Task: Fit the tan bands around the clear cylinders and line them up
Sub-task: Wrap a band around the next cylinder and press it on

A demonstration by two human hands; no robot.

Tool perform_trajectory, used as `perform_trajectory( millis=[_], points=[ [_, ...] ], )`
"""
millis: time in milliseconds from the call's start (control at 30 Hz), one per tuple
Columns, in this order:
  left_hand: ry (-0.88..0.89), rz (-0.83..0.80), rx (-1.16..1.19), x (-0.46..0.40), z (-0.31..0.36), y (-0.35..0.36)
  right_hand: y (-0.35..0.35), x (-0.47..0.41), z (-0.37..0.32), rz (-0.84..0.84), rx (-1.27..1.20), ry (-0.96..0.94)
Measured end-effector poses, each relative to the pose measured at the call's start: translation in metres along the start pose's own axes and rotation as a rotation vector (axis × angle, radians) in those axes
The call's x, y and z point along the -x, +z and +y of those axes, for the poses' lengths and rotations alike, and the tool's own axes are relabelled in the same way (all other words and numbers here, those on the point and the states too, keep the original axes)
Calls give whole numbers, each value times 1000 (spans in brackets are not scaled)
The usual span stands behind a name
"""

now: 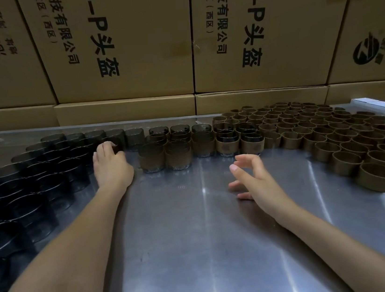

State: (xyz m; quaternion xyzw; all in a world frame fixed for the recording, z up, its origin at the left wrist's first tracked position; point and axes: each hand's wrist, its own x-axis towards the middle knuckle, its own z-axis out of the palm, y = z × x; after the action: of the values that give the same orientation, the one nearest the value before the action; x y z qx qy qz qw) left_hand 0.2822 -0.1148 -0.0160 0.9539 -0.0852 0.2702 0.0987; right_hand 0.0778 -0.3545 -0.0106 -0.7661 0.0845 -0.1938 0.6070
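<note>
Several bare clear cylinders stand packed at the left of the steel table. Loose tan bands crowd the right side. Between them stand several banded cylinders in rows. My left hand reaches to the edge of the bare group, its fingers curled over the rim of one clear cylinder. My right hand hovers low over the table in front of the banded rows, fingers loosely spread and holding nothing.
Stacked cardboard boxes with black print wall off the back of the table. White flat items lie at the far right edge. Bare steel lies between my forearms.
</note>
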Motion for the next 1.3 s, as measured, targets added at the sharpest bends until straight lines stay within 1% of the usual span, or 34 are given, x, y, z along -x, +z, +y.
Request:
perform_trajectory(
  millis=[67,167,267,367,433,533,633,700,733,767,833,867,933,1033,1100,1133,1200,1233,1300],
  points=[
    [19,34,15,5,2,-3,0,0,0,0,7,2],
    [50,40,43,19,5,-13,0,0,0,-2,14,6],
    [14,16,74,40,6,-23,0,-1,1,-1,21,4],
    [-16,51,145,63,9,-36,1,-1,1,-4,26,-1],
    [-16,112,236,77,15,-46,2,-2,1,-3,25,-3],
    [-116,205,469,94,30,-60,1,-3,2,-15,22,-1],
    [-134,216,660,97,47,-70,1,-1,1,-26,37,-12],
    [-159,164,893,95,56,-76,0,0,1,-26,90,-29],
    [-195,105,1069,94,61,-80,0,1,0,-32,118,-40],
    [-234,10,1278,95,67,-85,0,2,-1,-42,137,-51],
    [-278,-236,1658,100,81,-95,0,4,-3,-79,164,-83],
    [-265,-335,1782,103,87,-97,1,6,-4,-105,173,-110],
    [-205,-459,1885,111,98,-98,2,8,-5,-169,164,-194],
    [-165,-546,1906,120,107,-93,3,10,-5,-233,174,-300],
    [-165,-535,1843,122,109,-89,2,9,-5,-205,187,-313],
    [-117,-477,1710,121,109,-86,1,8,-4,-178,183,-317],
    [69,-298,1308,118,106,-77,0,7,-3,-126,177,-324],
    [136,-237,1160,118,105,-73,-1,6,-2,-102,179,-320],
    [158,-225,1009,119,100,-66,0,5,1,-63,204,-296]
  ],
)
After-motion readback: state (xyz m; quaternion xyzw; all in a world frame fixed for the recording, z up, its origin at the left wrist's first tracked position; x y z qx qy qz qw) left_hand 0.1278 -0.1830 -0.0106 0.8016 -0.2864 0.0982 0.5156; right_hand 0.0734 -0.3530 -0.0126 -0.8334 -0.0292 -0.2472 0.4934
